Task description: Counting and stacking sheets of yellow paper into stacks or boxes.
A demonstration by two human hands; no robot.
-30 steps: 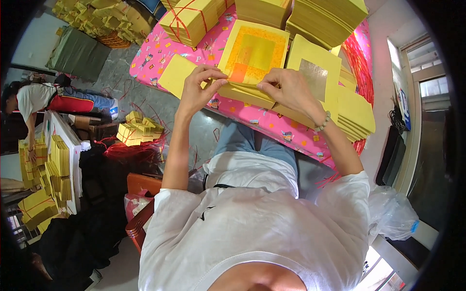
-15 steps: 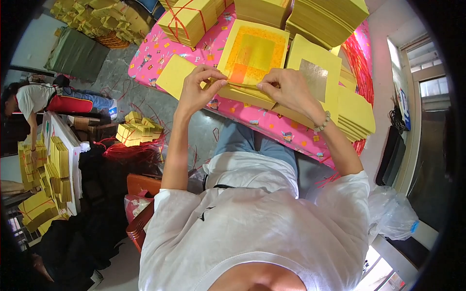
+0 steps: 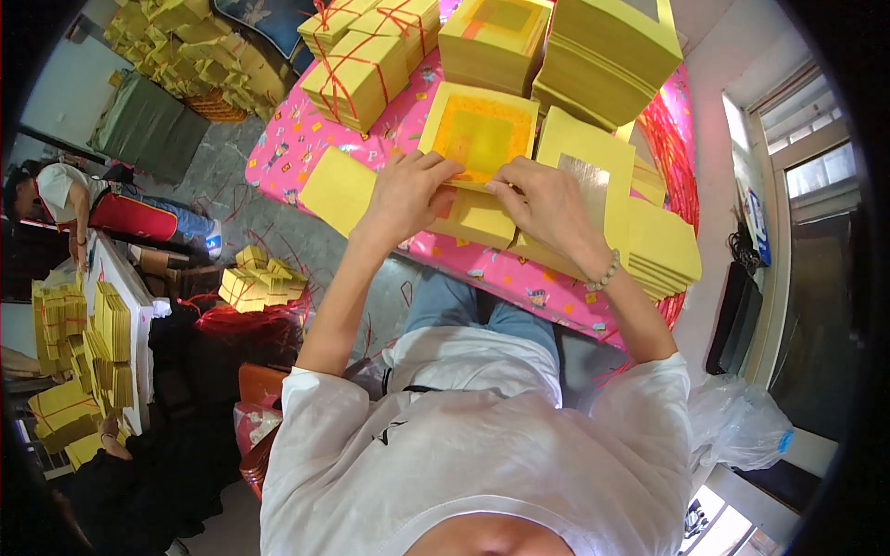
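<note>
A yellow paper sheet with an orange print and a shiny gold square tops a small stack of yellow paper in front of me. My left hand has its fingers curled on the sheet's near left edge. At the near right edge my right hand, with a beaded bracelet at the wrist, pinches the paper between thumb and fingers. Between both hands the near edge is raised and bent. Beside my right hand lies a yellow stack with a silvery square on top. Plain yellow paper lies left of my left hand.
Tall yellow paper stacks and red-tied bundles stand at the back of the pink patterned table. Red strings hang at its right. On the left, a person reaches over a white table with more bundles.
The sheet's near edge has been lifted and bent upward. My left hand has moved its fingers further over the edge. The whole view has shifted slightly.
</note>
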